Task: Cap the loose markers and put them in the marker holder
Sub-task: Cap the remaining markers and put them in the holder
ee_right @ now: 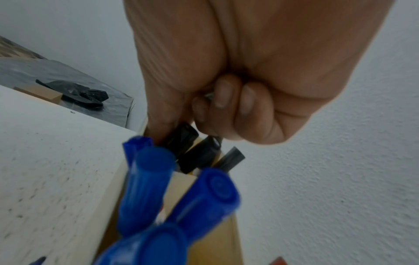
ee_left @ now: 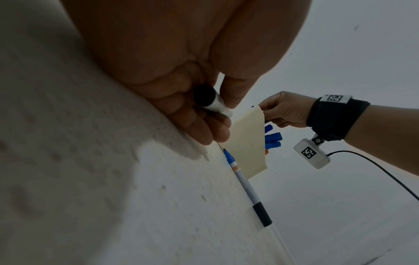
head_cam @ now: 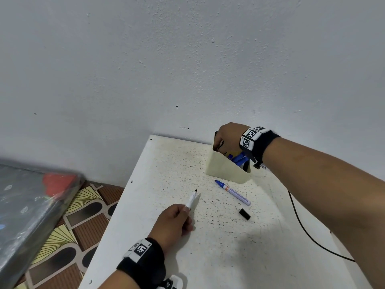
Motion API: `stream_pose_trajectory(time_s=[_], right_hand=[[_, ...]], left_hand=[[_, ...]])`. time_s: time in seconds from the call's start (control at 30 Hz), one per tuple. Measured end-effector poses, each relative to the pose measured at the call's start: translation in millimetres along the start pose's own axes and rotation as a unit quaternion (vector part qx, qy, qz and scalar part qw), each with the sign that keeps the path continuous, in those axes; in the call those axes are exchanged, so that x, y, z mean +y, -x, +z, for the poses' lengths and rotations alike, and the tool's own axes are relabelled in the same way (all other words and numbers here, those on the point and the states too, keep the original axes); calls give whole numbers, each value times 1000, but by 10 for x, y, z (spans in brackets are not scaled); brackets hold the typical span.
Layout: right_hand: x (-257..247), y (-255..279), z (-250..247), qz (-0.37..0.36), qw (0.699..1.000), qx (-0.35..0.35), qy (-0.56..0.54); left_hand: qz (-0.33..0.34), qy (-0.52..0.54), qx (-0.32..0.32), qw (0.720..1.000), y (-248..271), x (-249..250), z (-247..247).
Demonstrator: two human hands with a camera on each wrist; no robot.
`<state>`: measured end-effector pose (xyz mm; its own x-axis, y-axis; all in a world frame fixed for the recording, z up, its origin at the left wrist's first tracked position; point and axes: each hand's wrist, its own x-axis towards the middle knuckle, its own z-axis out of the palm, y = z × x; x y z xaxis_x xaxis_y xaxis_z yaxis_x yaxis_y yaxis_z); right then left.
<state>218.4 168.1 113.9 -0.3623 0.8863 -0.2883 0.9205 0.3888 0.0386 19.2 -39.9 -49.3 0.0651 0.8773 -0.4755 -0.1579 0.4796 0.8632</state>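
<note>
At the far right of the white counter [head_cam: 218,236], the right hand [head_cam: 228,135] pinches a black-capped marker [ee_right: 183,136] into the cream marker holder [head_cam: 224,168], while the left hand [head_cam: 174,221] grips an uncapped black-tipped marker [head_cam: 192,199] (tip raised, likely awaiting the black cap [head_cam: 244,214] near the uncapped blue marker [head_cam: 233,192]).

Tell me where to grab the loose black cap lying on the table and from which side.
Pinch the black cap across its two long sides, coming straight down from above. It lies flat on the table, short and blocky, apart from the uncapped blue marker, so nothing crowds it. The left hand already holds an uncapped black-tipped marker, so the right hand, now at the marker holder, seems the better one.
</note>
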Motion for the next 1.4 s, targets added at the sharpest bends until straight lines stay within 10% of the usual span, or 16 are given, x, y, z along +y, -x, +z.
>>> stream_pose_trajectory(time_s=[0.8,1.17,1.4], right_hand=[[223,161,108,-14,986,130,-108],[385,929,-383,39,882,301,-361],[95,1659,-82,21,790,243,-563]], left_hand=[[-49,91,-6,995,-7,84,-76],[-28,63,-7,998,35,171,-59],[95,100,-101,985,550,718,239]])
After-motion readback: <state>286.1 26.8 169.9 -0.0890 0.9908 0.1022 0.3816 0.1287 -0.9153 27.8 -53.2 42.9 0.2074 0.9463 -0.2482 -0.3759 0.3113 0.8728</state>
